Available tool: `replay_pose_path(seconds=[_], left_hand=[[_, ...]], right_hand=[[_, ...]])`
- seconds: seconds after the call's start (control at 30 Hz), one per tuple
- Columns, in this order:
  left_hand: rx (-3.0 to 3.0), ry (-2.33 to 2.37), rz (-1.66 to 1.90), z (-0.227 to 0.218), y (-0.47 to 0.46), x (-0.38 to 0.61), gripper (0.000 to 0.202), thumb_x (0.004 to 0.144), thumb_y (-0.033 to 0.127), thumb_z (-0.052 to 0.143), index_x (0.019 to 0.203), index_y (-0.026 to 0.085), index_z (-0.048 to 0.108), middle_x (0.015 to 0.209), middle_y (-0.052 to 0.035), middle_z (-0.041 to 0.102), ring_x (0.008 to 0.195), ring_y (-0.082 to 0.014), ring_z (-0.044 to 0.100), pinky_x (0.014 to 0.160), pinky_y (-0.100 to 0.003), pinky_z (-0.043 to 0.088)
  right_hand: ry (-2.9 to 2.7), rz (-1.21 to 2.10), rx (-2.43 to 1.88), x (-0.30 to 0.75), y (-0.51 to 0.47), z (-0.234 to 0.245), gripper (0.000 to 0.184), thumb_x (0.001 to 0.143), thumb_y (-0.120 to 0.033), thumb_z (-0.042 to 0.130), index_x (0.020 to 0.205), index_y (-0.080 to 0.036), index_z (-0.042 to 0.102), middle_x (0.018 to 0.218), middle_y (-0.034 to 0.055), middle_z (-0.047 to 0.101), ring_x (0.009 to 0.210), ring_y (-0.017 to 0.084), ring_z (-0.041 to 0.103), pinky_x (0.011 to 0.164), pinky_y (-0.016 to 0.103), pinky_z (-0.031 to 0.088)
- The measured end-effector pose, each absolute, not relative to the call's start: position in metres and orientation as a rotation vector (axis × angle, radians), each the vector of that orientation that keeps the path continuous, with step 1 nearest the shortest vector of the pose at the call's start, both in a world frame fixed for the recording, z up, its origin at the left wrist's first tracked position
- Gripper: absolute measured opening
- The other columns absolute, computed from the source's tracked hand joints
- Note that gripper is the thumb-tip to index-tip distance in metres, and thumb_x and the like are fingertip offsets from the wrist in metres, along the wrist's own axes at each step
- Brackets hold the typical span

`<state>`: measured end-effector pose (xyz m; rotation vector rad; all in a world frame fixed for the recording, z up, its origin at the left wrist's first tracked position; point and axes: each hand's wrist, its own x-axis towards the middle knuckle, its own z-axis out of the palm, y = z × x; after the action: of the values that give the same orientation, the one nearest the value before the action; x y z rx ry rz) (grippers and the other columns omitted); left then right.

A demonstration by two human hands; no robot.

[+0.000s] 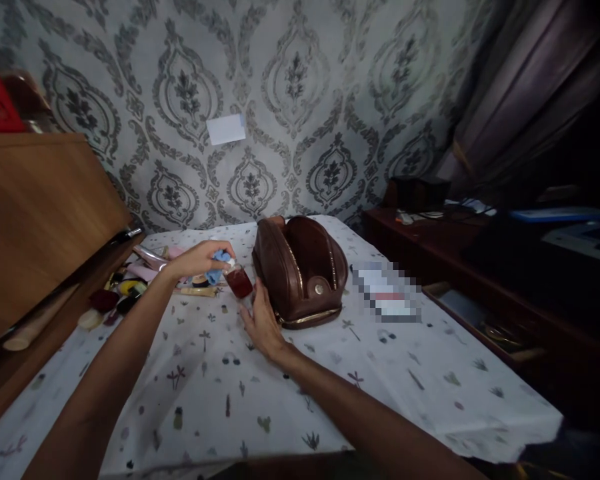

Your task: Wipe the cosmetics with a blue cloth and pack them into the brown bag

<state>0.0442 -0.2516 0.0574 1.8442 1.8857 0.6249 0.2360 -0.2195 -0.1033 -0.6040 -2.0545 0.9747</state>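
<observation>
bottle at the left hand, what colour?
The bottle looks dark red, paler at its top end; best seen in the head view.

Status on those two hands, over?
Left hand: holding red bottle, blue cloth. Right hand: fingers spread near bottle. Brown bag: unzipped, close beside right hand.
</observation>
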Motion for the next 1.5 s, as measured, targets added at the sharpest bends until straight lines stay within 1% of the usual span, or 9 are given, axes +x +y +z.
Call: replay_pose_path(seconds=[0.1,0.23,0.37,0.53,0.73,1.03,1.23,1.4,1.5], left_hand=[[1.834,1.738,0.568,0.052,-0.267,0.054,0.033,0.076,0.043,0.068,0.098,0.018,0.066,0.086,-0.0009,0.065,0.076,-0.0164,0.059,0.067,-0.023,0.048],[1.837,1.706,0.689,0.038,-0.281,0.064,0.038,0.083,0.048,0.063,0.104,0.017,0.066,0.099,-0.0031,0.068,0.091,-0.0192,0.061,0.076,-0.025,0.049],[1.982,1.891,0.887,0.022,-0.289,0.079,0.038,0.097,0.048,0.044,0.104,0.017,0.065,0.101,-0.0046,0.068,0.094,-0.0198,0.061,0.083,-0.028,0.048],[2.352,2.385,0.609,-0.004,-0.299,0.106,0.037,0.103,0.038,0.037,0.093,0.017,0.065,0.096,-0.0081,0.063,0.091,-0.0198,0.061,0.081,-0.03,0.046],[2.549,2.386,0.458,-0.01,-0.304,0.1,0.039,0.104,0.035,0.033,0.087,0.017,0.063,0.082,-0.0056,0.061,0.079,-0.0171,0.059,0.07,-0.027,0.041],[2.447,2.148,1.038,-0.023,-0.3,0.08,0.042,0.104,0.036,0.03,0.071,0.019,0.05,0.067,-0.0011,0.054,0.065,-0.0153,0.052,0.065,-0.028,0.037],[1.832,2.094,1.46,-0.025,-0.298,0.084,0.032,0.103,0.043,0.029,0.105,0.021,0.052,0.085,-0.0007,0.059,0.078,-0.0159,0.057,0.075,-0.027,0.045],[1.694,2.103,1.562,-0.039,-0.3,0.086,0.024,0.101,0.038,0.034,0.113,0.023,0.048,0.11,-0.006,0.061,0.103,-0.0182,0.058,0.092,-0.033,0.046],[1.888,2.127,1.536,-0.053,-0.307,0.091,0.021,0.1,0.031,0.038,0.115,0.021,0.05,0.113,-0.0085,0.059,0.11,-0.0202,0.056,0.099,-0.037,0.045]], right_hand=[[-2.074,1.058,-0.588,0.238,-0.219,-0.1,0.071,0.092,-0.031,0.052,0.154,-0.012,0.024,0.15,0.0226,0.042,0.141,0.03,0.041,0.114,0.051,0.036],[-2.104,1.207,-0.513,0.241,-0.218,-0.09,0.05,0.089,-0.031,0.057,0.137,-0.019,0.049,0.113,0.0102,0.069,0.103,0.023,0.066,0.093,0.039,0.05],[-2.052,1.24,-0.525,0.241,-0.221,-0.082,0.033,0.084,-0.03,0.062,0.115,-0.018,0.06,0.095,0.0043,0.07,0.086,0.019,0.064,0.081,0.032,0.05],[-2.066,1.238,-0.488,0.242,-0.226,-0.077,0.027,0.08,-0.03,0.065,0.104,-0.017,0.062,0.087,0.0013,0.066,0.076,0.016,0.057,0.073,0.029,0.048],[-2.119,1.236,-0.42,0.243,-0.223,-0.077,0.026,0.081,-0.031,0.066,0.101,-0.016,0.065,0.087,0.002,0.067,0.078,0.017,0.058,0.074,0.028,0.046],[-2.052,1.388,-0.327,0.237,-0.217,-0.08,0.032,0.081,-0.034,0.068,0.108,-0.018,0.069,0.102,0.006,0.074,0.093,0.022,0.067,0.087,0.035,0.05],[-1.94,1.448,-0.401,0.231,-0.215,-0.092,0.03,0.082,-0.035,0.066,0.107,-0.019,0.065,0.102,0.0054,0.073,0.092,0.021,0.067,0.086,0.035,0.052],[-2.0,1.311,-0.46,0.232,-0.214,-0.095,0.029,0.086,-0.039,0.063,0.107,-0.019,0.063,0.097,0.0061,0.072,0.087,0.021,0.066,0.083,0.035,0.051],[-2.0,1.3,-0.439,0.234,-0.215,-0.094,0.042,0.087,-0.041,0.062,0.123,-0.019,0.058,0.111,0.0086,0.071,0.098,0.023,0.066,0.092,0.038,0.05]])
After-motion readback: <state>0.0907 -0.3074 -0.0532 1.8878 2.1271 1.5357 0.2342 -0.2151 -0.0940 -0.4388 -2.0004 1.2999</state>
